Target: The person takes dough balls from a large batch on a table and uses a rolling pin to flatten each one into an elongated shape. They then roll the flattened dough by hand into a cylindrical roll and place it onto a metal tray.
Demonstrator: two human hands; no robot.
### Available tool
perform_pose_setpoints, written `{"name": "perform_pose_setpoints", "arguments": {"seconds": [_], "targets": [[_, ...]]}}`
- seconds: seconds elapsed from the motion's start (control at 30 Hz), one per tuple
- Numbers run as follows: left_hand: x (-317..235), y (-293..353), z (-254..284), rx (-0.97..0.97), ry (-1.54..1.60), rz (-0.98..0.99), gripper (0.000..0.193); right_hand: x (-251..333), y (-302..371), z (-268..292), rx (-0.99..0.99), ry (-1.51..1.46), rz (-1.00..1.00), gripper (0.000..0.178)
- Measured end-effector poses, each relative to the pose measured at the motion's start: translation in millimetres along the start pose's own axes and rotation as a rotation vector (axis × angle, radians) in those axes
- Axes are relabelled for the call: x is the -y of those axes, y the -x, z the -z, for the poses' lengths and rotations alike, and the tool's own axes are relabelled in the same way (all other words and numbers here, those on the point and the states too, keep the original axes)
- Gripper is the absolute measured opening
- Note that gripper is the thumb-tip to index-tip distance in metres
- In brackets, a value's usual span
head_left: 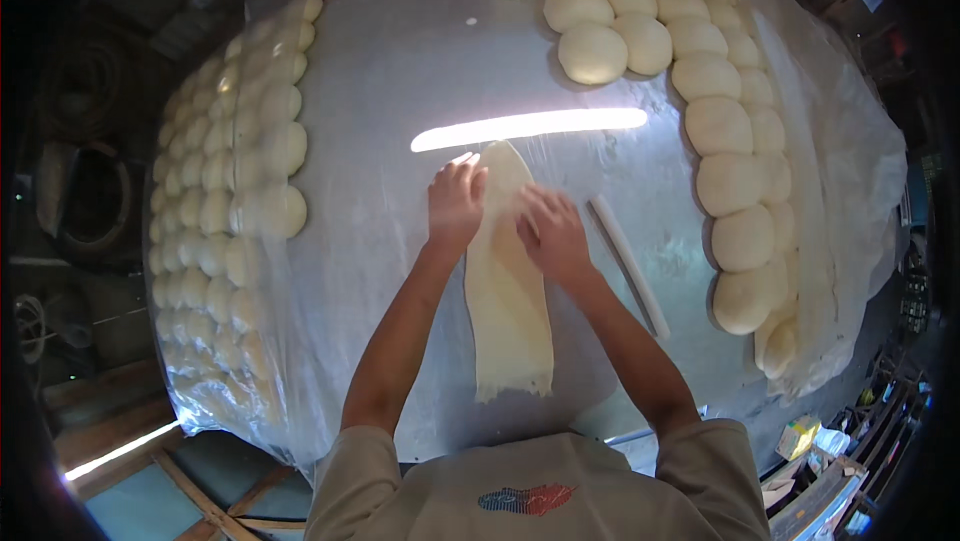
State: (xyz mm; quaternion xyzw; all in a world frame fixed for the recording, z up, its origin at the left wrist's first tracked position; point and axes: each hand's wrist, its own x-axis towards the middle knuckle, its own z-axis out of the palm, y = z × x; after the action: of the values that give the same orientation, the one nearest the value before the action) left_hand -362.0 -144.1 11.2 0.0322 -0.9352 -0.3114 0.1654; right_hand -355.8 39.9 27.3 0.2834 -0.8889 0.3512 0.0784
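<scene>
A long flat sheet of pale dough [505, 291] lies lengthwise on the metal tabletop in front of me, its far end rounded and its near end ragged. My left hand [457, 199] is at the sheet's left edge near the far end, fingers extended and thumb toward the dough. Across from it, my right hand [552, 226] rests over the right edge, its fingers smeared by motion. Whether they pinch the dough I cannot tell. Just right of that hand lies a pale rolling pin [628, 266], slanting toward me and untouched.
Rows of round dough balls [743, 184] line the right and far right of the metal table [370, 91], beside clear plastic sheeting [840, 171]. More dough balls under plastic [215, 211] fill the left side. A bright light reflection crosses the metal beyond my hands.
</scene>
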Motion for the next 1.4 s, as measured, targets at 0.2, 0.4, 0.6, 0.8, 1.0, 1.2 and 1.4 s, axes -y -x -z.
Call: {"name": "perform_pose_setpoints", "arguments": {"seconds": [0.2, 0.4, 0.6, 0.8, 1.0, 1.2, 1.4], "targets": [[17.4, -45.3, -16.6, 0.148, -0.222, -0.047, 0.022, -27.9, -83.9, -38.7, -0.120, 0.150, -0.128, 0.023], [16.6, -44.1, 14.5, 0.430, -0.029, -0.271, 0.010, -46.1, -54.5, -32.0, -0.024, -0.120, 0.046, 0.019], [20.9, -23.4, 24.4, 0.185, -0.110, -0.451, 0.021, -26.7, -68.4, -14.7, -0.058, -0.063, -0.020, 0.014], [-1.2, -49.7, 15.9, 0.431, -0.282, -0.200, 0.022, -47.8, -89.4, -30.2, 0.236, 0.136, -0.097, 0.013], [17.0, -37.7, 16.3, 0.456, -0.218, -0.380, 0.020, -39.9, -73.0, -6.5, 0.255, 0.128, 0.117, 0.012], [18.8, 6.8, 31.6, 0.182, -0.279, -0.622, 0.033, -26.2, -35.9, -2.6, 0.058, 0.144, 0.267, 0.017], [-2.1, -13.3, 18.8, 0.339, -0.478, -0.290, 0.024, -22.9, -60.5, -8.1, 0.098, 0.337, 0.140, 0.012]]}}
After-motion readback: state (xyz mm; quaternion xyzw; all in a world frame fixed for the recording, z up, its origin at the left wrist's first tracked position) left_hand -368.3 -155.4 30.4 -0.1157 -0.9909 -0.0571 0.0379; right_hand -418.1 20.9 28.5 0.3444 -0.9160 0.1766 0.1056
